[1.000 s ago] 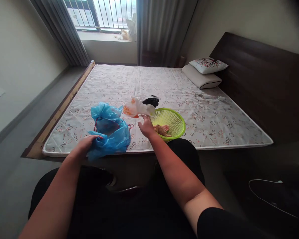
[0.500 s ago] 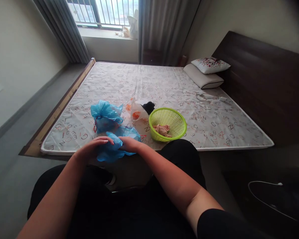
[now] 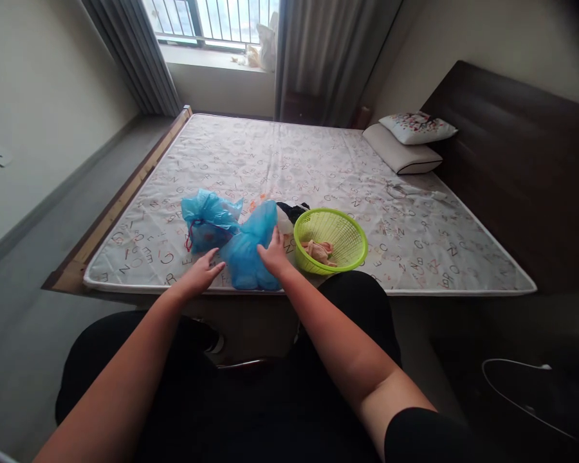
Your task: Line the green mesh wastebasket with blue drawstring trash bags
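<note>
A puffed-out blue plastic bag rests at the near edge of the mattress between my hands. Beside its left side my left hand has its fingers apart and holds nothing. Against the bag's right side lies my right hand, fingers spread, with no grip on it that I can see. A second blue bag with a red drawstring sits behind on the left. Partly hidden behind the nearer bag are a whitish clear bag and a dark cloth.
A lime-green basket holding a pinkish-beige cloth stands on the mattress right of my hands. Two pillows lie near the dark headboard. A white cable lies farther back on the right.
The crumpled blue bag has gone from my hands onto the mattress, now upright and puffed out. Both hands have moved forward and opened. The view has shifted slightly.
</note>
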